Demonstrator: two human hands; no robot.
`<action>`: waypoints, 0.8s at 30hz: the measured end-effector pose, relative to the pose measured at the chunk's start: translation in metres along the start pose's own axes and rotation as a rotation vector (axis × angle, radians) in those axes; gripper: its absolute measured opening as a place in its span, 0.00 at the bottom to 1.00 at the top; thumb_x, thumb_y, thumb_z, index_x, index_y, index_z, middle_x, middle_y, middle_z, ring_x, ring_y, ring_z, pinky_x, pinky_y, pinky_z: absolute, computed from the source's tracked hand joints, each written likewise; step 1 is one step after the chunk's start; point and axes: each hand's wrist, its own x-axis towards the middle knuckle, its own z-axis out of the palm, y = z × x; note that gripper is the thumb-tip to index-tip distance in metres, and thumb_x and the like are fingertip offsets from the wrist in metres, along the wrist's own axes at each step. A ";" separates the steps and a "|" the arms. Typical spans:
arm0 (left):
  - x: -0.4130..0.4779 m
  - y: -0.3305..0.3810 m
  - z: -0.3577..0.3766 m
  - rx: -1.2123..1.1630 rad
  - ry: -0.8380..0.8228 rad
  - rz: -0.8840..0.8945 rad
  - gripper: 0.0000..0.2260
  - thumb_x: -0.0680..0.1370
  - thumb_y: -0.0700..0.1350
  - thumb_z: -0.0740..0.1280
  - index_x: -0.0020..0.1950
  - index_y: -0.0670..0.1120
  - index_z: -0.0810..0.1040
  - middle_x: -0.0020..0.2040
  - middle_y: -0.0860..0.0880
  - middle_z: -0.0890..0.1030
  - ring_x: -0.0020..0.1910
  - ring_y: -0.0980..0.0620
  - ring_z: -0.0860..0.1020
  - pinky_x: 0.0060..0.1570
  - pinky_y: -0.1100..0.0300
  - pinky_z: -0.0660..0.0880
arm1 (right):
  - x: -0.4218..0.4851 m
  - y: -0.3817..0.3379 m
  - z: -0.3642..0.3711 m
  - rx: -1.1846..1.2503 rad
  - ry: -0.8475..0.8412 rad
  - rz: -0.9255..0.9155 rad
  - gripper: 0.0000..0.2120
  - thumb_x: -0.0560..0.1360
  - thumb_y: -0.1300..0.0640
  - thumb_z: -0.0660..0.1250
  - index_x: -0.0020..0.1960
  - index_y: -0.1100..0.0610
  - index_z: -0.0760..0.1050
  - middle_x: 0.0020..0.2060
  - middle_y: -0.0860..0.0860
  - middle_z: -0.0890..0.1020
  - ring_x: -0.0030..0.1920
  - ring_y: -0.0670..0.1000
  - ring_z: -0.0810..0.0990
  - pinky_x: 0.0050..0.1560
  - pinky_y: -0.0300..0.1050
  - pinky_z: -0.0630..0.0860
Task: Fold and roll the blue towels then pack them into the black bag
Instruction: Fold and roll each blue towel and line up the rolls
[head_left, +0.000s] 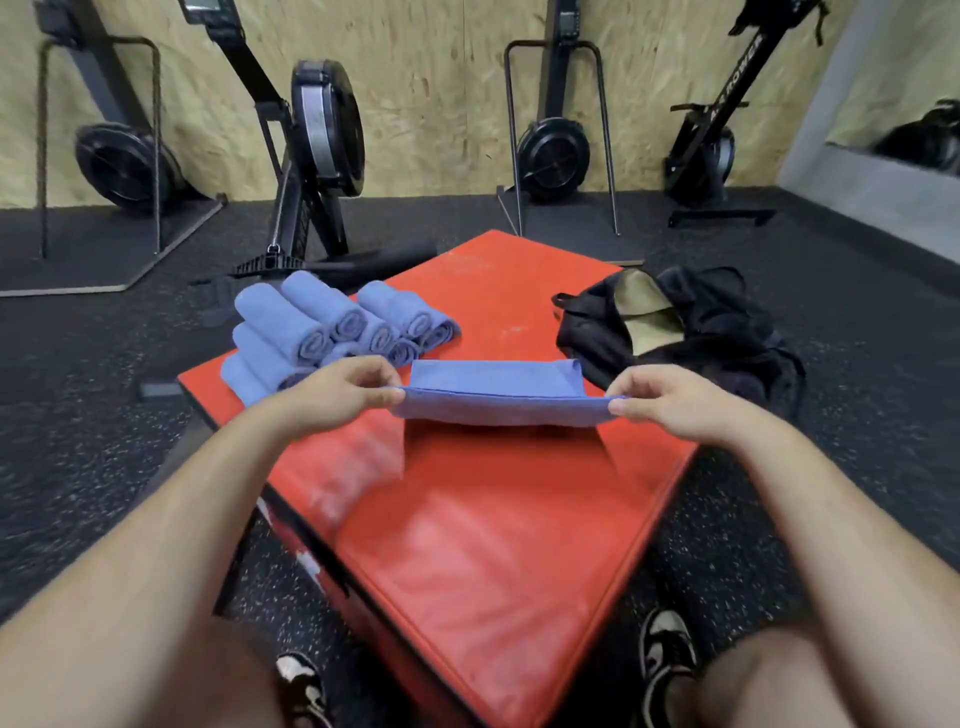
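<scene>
The left hand (343, 387) and the right hand (660, 397) each pinch one end of a blue towel (498, 402), thumb against fingertips, and hold it stretched between them just above the red bench (493, 519). The towel is folded into a long band with a second layer showing along its far edge, so the folding step looks to be in hand and rolling not yet begun. Beyond the left hand, rolled towels (332, 327) lie piled close together. Beyond the right hand the black bag (691, 322) gapes open, with no towel visible inside. The next move likely calls for laying the band flat, then rolling it tightly from one end with the edges even.
</scene>
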 end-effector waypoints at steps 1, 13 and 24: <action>-0.005 -0.005 0.002 -0.013 -0.087 -0.033 0.05 0.77 0.44 0.73 0.43 0.48 0.80 0.39 0.54 0.80 0.40 0.58 0.76 0.49 0.58 0.71 | -0.004 0.005 0.003 -0.023 -0.097 0.055 0.02 0.78 0.60 0.72 0.48 0.54 0.81 0.39 0.52 0.84 0.41 0.47 0.78 0.47 0.46 0.74; 0.002 -0.023 0.019 -0.052 0.004 -0.168 0.05 0.78 0.42 0.71 0.47 0.41 0.79 0.39 0.49 0.81 0.39 0.54 0.78 0.39 0.59 0.77 | 0.011 0.009 0.024 0.014 0.016 0.125 0.03 0.78 0.62 0.70 0.49 0.61 0.81 0.38 0.54 0.81 0.35 0.48 0.77 0.37 0.39 0.76; 0.069 -0.050 0.041 0.039 0.256 -0.242 0.04 0.77 0.43 0.70 0.46 0.44 0.79 0.40 0.49 0.80 0.36 0.54 0.75 0.40 0.60 0.72 | 0.083 0.042 0.045 -0.168 0.252 0.108 0.03 0.77 0.57 0.69 0.45 0.51 0.79 0.40 0.42 0.80 0.39 0.40 0.76 0.41 0.38 0.68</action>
